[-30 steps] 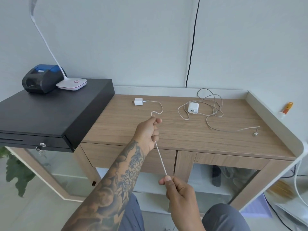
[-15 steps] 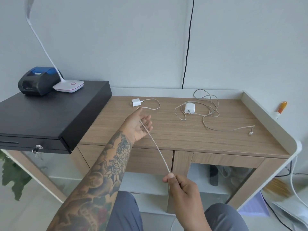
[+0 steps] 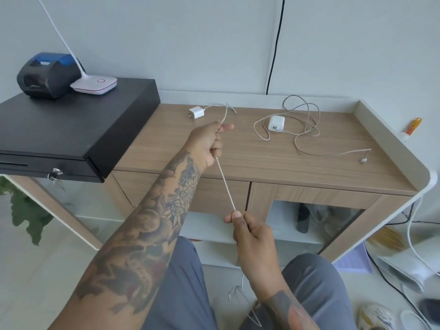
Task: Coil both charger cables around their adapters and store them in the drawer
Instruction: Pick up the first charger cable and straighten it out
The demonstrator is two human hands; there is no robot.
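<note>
A small white adapter (image 3: pixel 196 112) lies at the back of the wooden counter (image 3: pixel 238 148). Its thin white cable (image 3: pixel 225 184) runs from it through my left hand (image 3: pixel 207 145), which grips it above the counter's front edge. The cable stretches taut down to my right hand (image 3: pixel 250 234), which pinches it in front of the drawer (image 3: pixel 214 198); the loose end hangs below toward my lap. A larger white adapter (image 3: pixel 276 123) sits further right among the loose loops of its own cable (image 3: pixel 307 129), with the plug end (image 3: pixel 363 159) near the right rim.
A black cash drawer (image 3: pixel 71 129) stands on the left, carrying a small printer (image 3: pixel 47 75) and a white lamp base (image 3: pixel 95 84). A black wire (image 3: pixel 275 44) runs down the wall. The counter has a raised white rim (image 3: pixel 392 139). Papers and cables lie on the floor at right.
My left hand, open half a second ago with the cable across its palm, has closed round the cable. The right hand still pinches the lower stretch. The view has tilted slightly.
</note>
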